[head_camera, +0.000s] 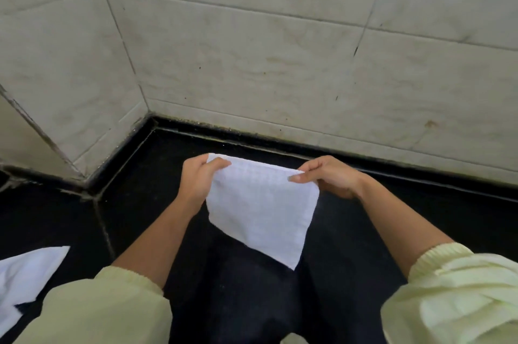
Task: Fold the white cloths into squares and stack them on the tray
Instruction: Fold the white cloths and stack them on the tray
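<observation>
Left hand and right hand pinch white cloth top corners; cloth hangs above dark floor near tiled wall corner.

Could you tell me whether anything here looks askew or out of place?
The cloth pinched by the left hand and right hand hangs lopsided, its bottom edge slanting to a point at lower right. A second cloth lies unfolded at the frame's lower left.
</observation>
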A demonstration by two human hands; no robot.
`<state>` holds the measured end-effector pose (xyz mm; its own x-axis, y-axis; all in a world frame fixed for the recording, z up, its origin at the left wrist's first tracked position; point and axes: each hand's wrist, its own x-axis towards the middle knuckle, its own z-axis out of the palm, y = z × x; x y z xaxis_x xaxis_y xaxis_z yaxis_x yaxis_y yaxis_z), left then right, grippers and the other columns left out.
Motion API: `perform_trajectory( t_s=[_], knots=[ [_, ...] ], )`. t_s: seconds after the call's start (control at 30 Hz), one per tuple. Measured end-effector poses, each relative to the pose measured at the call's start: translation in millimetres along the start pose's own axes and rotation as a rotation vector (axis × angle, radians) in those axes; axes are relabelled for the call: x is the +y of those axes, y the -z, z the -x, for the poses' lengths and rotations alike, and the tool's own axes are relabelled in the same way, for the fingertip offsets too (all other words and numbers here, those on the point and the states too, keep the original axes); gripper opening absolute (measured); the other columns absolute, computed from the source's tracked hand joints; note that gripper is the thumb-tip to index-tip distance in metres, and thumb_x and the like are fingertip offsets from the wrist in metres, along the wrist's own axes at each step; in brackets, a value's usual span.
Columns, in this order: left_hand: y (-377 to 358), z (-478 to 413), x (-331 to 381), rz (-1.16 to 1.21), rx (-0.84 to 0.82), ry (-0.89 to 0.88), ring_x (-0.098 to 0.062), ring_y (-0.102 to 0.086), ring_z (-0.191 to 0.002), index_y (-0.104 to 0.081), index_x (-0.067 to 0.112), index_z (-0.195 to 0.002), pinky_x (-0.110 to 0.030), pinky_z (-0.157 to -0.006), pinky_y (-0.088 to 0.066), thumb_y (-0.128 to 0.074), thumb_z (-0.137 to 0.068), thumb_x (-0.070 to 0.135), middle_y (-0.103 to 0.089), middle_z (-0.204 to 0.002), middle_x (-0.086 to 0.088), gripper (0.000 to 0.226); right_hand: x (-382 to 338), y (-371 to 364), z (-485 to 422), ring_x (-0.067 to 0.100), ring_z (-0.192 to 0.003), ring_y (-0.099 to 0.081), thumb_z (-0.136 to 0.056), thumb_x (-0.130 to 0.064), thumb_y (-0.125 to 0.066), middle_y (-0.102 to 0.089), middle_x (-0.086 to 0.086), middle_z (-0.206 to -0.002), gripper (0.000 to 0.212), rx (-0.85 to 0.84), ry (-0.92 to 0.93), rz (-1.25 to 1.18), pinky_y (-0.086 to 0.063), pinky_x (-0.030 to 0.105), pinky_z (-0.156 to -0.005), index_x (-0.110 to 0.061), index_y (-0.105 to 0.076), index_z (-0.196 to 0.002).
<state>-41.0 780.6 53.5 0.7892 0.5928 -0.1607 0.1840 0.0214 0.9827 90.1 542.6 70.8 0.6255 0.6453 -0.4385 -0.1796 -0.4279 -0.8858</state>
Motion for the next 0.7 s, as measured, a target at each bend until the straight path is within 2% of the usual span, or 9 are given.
perform_trajectory(
  t_s=[0.13,0.23,0.3,0.47,0.53,0.63,0.7],
  knots=[
    [-1,-3,1,0.082,-0.113,0.055,-0.021,-0.064,-0.087,-0.075,0.006,-0.081,-0.035,-0.082,-0.048,-0.068,-0.079,0.013,-0.070,-0.087,-0.010,0.010,10,15,11,0.024,-0.080,-0.067,-0.070,-0.018,-0.078,-0.072,0.012,-0.084,0.011,0.050,0.065,-0.167,-0.051,0.030,-0.074,-0.009,-0.075,-0.074],
    [-1,-3,-2,0.132,-0.236,0.075,-0.020,-0.063,-0.092,-0.074,0.009,-0.076,-0.036,-0.088,-0.047,-0.066,-0.080,0.014,-0.069,-0.084,-0.005,0.010,21,21,16,0.025,-0.086,-0.067,-0.070,-0.018,-0.077,-0.071,0.017,-0.094,0.024,0.077,0.068,-0.238,-0.053,0.030,-0.077,-0.001,-0.073,-0.088],
    [-1,1,-7,0.128,-0.352,0.106,-0.022,-0.063,-0.094,-0.074,0.010,-0.073,-0.037,-0.091,-0.047,-0.070,-0.072,0.020,-0.069,-0.084,-0.006,0.011,31,24,22,0.026,-0.088,-0.064,-0.070,-0.017,-0.079,-0.068,0.019,-0.097,0.031,0.093,0.042,-0.237,-0.050,0.033,-0.080,0.001,-0.071,-0.093],
    [0,20,-38,0.018,-0.527,0.226,-0.022,-0.066,-0.093,-0.076,0.010,-0.067,-0.033,-0.088,-0.052,-0.078,-0.050,0.031,-0.071,-0.088,-0.011,0.027,73,24,36,0.027,-0.083,-0.063,-0.067,-0.016,-0.078,-0.067,0.018,-0.089,0.028,0.094,-0.089,-0.233,-0.051,0.034,-0.076,0.000,-0.071,-0.089],
    [3,31,-55,-0.059,-0.560,0.289,-0.021,-0.066,-0.089,-0.074,0.010,-0.063,-0.034,-0.085,-0.053,-0.081,-0.044,0.036,-0.070,-0.084,-0.009,0.033,97,18,43,0.023,-0.084,-0.067,-0.073,-0.009,-0.076,-0.069,0.014,-0.088,0.016,0.033,-0.179,-0.225,-0.055,0.032,-0.079,-0.003,-0.072,-0.086],
    [6,46,-81,-0.158,-0.648,0.443,-0.017,-0.068,-0.081,-0.075,0.010,-0.062,-0.032,-0.079,-0.053,-0.081,-0.052,0.033,-0.070,-0.075,-0.003,0.025,133,6,53,0.017,-0.087,-0.068,-0.081,-0.003,-0.073,-0.071,0.009,-0.088,0.008,-0.038,-0.330,-0.145,-0.056,0.031,-0.082,-0.006,-0.075,-0.087],
    [7,53,-99,-0.222,-0.658,0.515,-0.019,-0.069,-0.086,-0.077,0.011,-0.066,-0.034,-0.082,-0.055,-0.080,-0.066,0.025,-0.072,-0.082,-0.006,0.014,151,0,59,0.014,-0.085,-0.067,-0.081,-0.005,-0.074,-0.072,0.007,-0.089,0.010,-0.065,-0.410,-0.094,-0.056,0.029,-0.082,-0.008,-0.075,-0.090]
  ],
)
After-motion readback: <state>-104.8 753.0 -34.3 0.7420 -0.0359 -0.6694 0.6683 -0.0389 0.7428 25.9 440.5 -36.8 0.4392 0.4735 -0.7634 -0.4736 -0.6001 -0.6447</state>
